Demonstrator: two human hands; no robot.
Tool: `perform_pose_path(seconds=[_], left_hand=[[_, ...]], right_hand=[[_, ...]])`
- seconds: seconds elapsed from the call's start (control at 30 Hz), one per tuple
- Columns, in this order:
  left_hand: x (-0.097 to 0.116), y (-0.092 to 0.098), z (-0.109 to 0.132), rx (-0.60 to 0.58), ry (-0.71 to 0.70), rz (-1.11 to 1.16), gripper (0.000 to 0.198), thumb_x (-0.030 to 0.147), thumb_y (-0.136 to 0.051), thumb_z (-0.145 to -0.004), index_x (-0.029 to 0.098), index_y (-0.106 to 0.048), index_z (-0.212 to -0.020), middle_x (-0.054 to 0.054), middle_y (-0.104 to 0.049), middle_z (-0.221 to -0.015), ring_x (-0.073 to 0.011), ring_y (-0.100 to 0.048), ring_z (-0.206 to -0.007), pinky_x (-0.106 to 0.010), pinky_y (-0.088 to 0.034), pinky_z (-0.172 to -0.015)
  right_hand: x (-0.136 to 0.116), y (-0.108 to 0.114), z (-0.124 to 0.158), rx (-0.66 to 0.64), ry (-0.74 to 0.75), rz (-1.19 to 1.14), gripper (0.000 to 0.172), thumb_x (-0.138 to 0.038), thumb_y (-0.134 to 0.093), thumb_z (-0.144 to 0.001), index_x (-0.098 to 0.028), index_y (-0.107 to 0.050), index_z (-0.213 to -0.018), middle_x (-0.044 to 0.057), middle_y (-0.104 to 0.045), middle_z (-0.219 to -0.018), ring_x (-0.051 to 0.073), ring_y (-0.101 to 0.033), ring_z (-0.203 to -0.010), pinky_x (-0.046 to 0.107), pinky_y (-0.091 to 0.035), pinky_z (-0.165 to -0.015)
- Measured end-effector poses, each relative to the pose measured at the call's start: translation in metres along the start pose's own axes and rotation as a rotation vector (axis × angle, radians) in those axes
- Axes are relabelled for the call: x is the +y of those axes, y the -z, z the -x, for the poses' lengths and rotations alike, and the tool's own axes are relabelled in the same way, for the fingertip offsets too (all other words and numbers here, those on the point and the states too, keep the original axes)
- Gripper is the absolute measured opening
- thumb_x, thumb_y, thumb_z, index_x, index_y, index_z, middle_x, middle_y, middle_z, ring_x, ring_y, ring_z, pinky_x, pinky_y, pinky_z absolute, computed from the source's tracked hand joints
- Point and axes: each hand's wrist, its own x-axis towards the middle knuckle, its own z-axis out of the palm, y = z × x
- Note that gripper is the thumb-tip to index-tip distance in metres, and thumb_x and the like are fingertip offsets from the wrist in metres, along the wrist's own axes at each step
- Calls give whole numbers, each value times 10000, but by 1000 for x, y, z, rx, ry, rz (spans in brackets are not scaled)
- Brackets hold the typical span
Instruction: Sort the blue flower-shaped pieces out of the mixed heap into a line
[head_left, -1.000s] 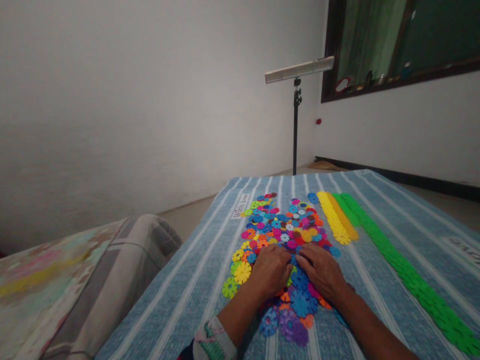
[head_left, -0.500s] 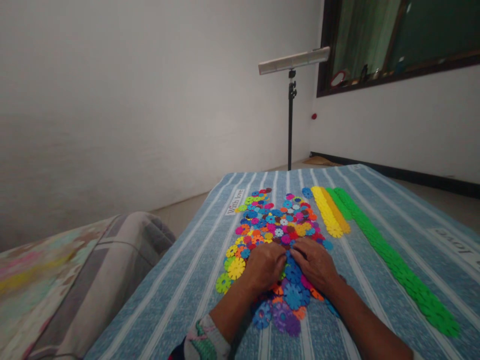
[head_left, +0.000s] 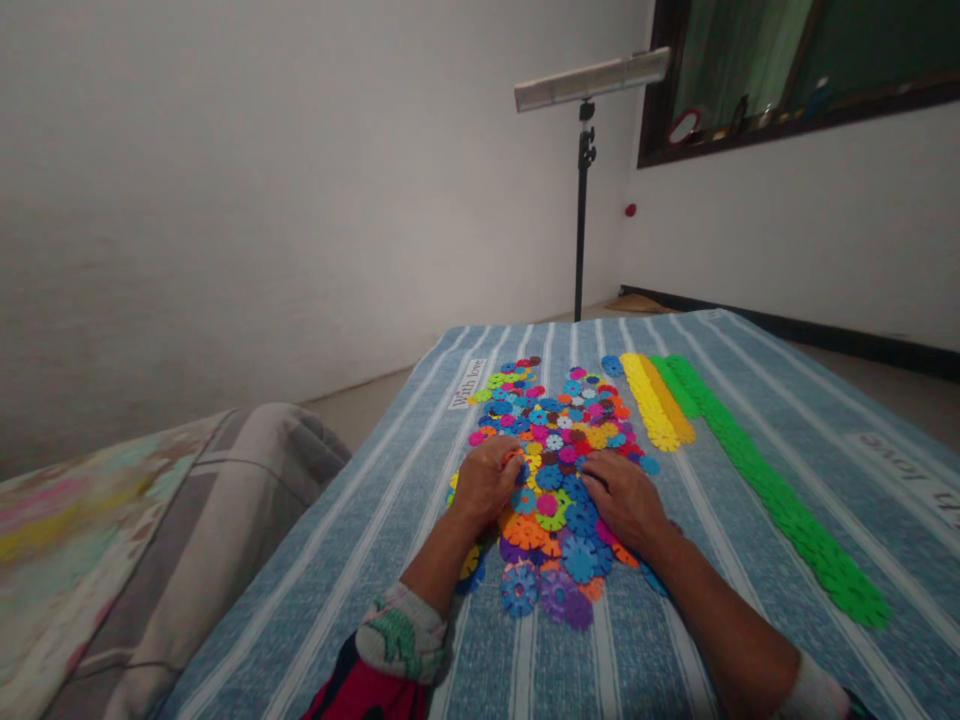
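A spread of colourful plastic snowflake discs (head_left: 550,478) lies on the striped cloth, their notched rims overlapping. My left hand (head_left: 486,480) is over the pile's left side, its fingers curled together by some orange and blue discs; what they grip is hidden. On the pile's right side is my right hand (head_left: 624,497), thumb and fingers closed low among dark and blue discs, with their tips partly out of sight. Nearest me are a purple disc (head_left: 566,598) and a blue disc (head_left: 519,590), both lying flat.
Right of the pile, joined discs form a long green row (head_left: 780,495), a short yellow row (head_left: 649,405) and a darker yellow one. The blue striped cloth (head_left: 360,560) covers the table. A draped grey cover (head_left: 247,500) is at left; a lamp stand (head_left: 581,220) rises behind.
My left hand has moved left, away from my right hand, uncovering discs in the middle of the pile. My right hand stays at the pile's right side. The view has tilted slightly down.
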Motion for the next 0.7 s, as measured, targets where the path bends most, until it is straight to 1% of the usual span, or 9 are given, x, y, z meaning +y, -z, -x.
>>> perform_pose_path(seconds=[0.1, 0.17, 0.27, 0.33, 0.4, 0.5, 0.63, 0.7], left_hand=[[-13, 7, -3, 81, 113, 37, 251, 250, -523, -802, 173, -717, -940, -89, -729, -1047, -225, -659, -1024, -349, -494, -955], [-23, 12, -4, 136, 221, 81, 275, 288, -527, -784, 164, -730, -923, -89, -732, -1043, -233, -661, -1008, -343, -492, -941], [-37, 17, -5, 192, 395, 194, 305, 354, -539, -749, 163, -743, -872, -58, -747, -901, -231, -674, -886, -318, -507, -842], [-45, 18, -4, 230, 483, 274, 304, 379, -543, -722, 168, -743, -808, -32, -737, -785, -225, -669, -817, -302, -504, -784], [-50, 17, -3, 267, 528, 325, 291, 385, -553, -693, 169, -738, -756, -19, -726, -729, -221, -660, -786, -297, -495, -765], [-53, 14, -3, 303, 563, 397, 305, 403, -584, -662, 166, -746, -767, -22, -733, -754, -218, -656, -792, -300, -492, -769], [-48, 14, -3, 320, 648, 539, 379, 434, -625, -640, 147, -753, -851, -46, -747, -839, -217, -661, -816, -303, -502, -757], [-43, 15, -3, 308, 655, 566, 380, 431, -642, -632, 144, -756, -852, -50, -749, -844, -218, -662, -820, -302, -504, -756]], right_hand=[[2, 0, 0, -15, 3, -10, 207, -238, -502, -893, -204, -701, -938, 74, -696, -1044, 209, -610, -991, 343, -448, -896], [3, 0, 0, -17, 1, -16, 217, -240, -487, -899, -213, -701, -925, 68, -696, -1049, 206, -606, -995, 342, -445, -899], [5, 0, 0, -20, -9, -25, 223, -248, -477, -905, -220, -698, -921, 63, -696, -1050, 207, -601, -1003, 350, -442, -902], [5, 1, 0, -26, -9, -32, 221, -256, -478, -907, -220, -695, -925, 63, -694, -1049, 207, -598, -1000, 351, -442, -898], [4, 1, 0, -33, 1, -33, 215, -259, -482, -906, -218, -694, -916, 64, -693, -1040, 206, -598, -992, 349, -442, -891], [3, 0, 0, -24, 17, -18, 211, -252, -488, -903, -214, -694, -888, 68, -694, -1018, 208, -601, -975, 345, -443, -881], [1, -1, -1, -14, 23, -5, 195, -233, -497, -895, -204, -690, -901, 75, -692, -1021, 212, -600, -967, 342, -443, -878], [0, -1, -1, -16, 24, 3, 184, -228, -504, -891, -207, -687, -887, 71, -690, -1021, 210, -597, -964, 341, -439, -881]])
